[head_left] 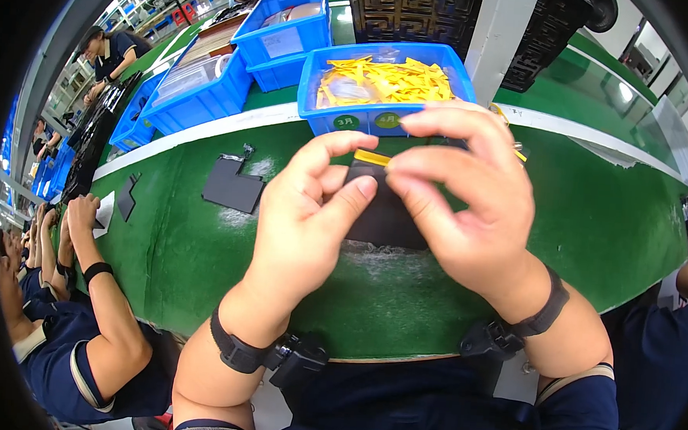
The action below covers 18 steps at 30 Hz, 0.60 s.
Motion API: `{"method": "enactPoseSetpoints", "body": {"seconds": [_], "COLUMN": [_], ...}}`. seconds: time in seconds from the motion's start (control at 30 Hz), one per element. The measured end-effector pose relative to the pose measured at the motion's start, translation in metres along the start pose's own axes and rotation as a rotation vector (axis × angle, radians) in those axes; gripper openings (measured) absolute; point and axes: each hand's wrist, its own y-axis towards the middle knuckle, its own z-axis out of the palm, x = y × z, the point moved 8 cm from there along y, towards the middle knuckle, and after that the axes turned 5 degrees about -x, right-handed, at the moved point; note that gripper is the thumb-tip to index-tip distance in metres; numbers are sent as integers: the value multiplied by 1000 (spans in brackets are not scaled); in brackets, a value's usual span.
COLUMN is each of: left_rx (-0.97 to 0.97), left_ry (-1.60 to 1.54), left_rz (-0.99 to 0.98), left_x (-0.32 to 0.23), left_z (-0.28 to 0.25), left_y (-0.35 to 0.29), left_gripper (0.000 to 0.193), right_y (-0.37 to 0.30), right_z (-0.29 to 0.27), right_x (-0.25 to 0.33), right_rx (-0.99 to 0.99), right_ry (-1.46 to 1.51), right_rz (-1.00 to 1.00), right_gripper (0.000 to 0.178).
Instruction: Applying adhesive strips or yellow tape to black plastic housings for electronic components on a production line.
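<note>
A flat black piece [387,218] is in front of me, with a short yellow strip [373,158] along its far edge. My left hand [301,212] is closed on the piece's upper left part, thumb on its face and index finger beyond the strip. At the strip's right end, the thumb and index finger of my right hand [471,199] are pinched together, while its other fingers are raised and slightly blurred. Left of my left hand, a black L-shaped piece [234,186] lies on the green table [306,315], with a bit of clear film at its top.
Beyond my hands stands a blue bin [303,110] of yellow strips [395,80]. More blue bins [198,96] stand at the back left, and a white post [502,43] rises behind. A co-worker's hand [84,211] is at the left beside a small black piece [127,199].
</note>
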Motion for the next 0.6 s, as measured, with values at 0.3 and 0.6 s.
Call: {"method": "enactPoseSetpoints", "body": {"seconds": [0.3, 0.6], "left_rx": [-46, -94], "left_ry": [-268, 32], "left_rz": [-40, 36], "left_x": [4, -2], "left_z": [-4, 0], "left_y": [1, -4], "left_gripper": [27, 27], "right_y": [-21, -13], "right_z": [11, 11], "right_x": [-45, -30], "right_rx": [5, 34], "right_ry": [292, -13], "right_rz": [608, 319], "right_gripper": [5, 5]}}
